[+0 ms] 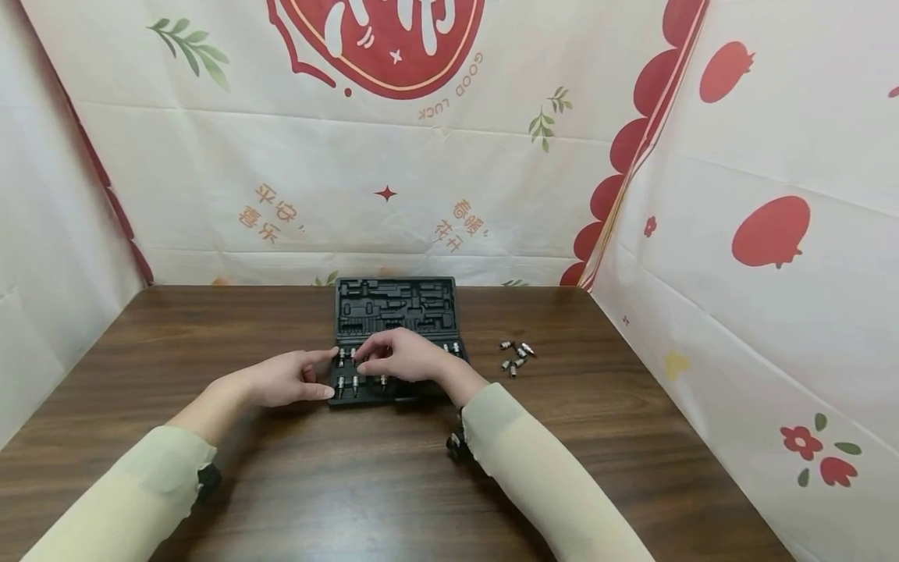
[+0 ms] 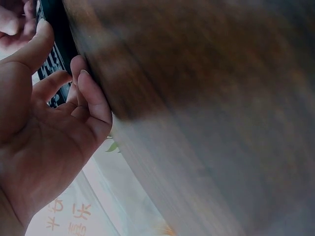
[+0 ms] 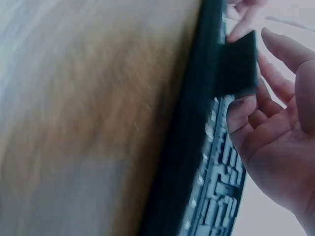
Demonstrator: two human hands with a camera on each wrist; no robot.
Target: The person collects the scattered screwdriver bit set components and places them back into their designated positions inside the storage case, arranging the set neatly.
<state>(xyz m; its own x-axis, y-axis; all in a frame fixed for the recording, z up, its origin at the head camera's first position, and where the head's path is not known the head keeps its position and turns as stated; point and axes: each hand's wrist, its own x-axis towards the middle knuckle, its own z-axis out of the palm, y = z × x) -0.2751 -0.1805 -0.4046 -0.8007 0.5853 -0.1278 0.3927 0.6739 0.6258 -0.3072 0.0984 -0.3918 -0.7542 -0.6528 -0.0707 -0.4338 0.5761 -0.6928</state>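
Observation:
A black socket case point(image 1: 389, 400) lies unfolded on the table, its moulded lid point(image 1: 396, 304) leaning back. Several small silver bit sockets point(image 1: 355, 385) stand in the near half. My left hand point(image 1: 284, 378) rests at the case's left side, with thumb and index finger spread along that edge and touching it. Over the left part of the case, my right hand point(image 1: 403, 355) reaches down with thumb and index finger close together beside the back-row bit sockets. Whether a socket is between those fingertips, I cannot tell. In the right wrist view a dark flap point(image 3: 238, 64) hides the fingertips.
On the brown wooden table point(image 1: 281, 468), several loose bit sockets point(image 1: 518, 359) lie in a small group right of the case. A printed white cloth point(image 1: 386, 156) hangs behind the table, with more cloth at both sides.

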